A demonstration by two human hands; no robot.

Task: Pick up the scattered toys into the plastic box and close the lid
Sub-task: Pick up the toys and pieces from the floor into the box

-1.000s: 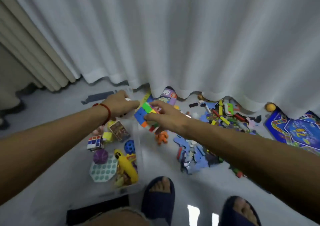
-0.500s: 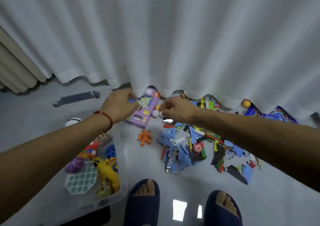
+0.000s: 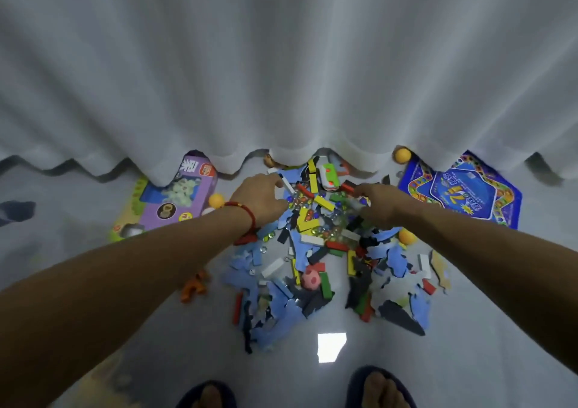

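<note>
Looking left to right, I see the purple toy box (image 3: 175,196) lying left of my left hand (image 3: 261,199); the toy pile (image 3: 319,220) sits between it and my right hand (image 3: 380,202), both resting on its edges, fingers loosely spread, gripping nothing.

The curtain (image 3: 287,63) hides the far end of the purple box (image 3: 175,198) and an orange ball (image 3: 402,154). My fingertips are buried in the toy pile (image 3: 316,238), so I cannot tell their grip.
</note>
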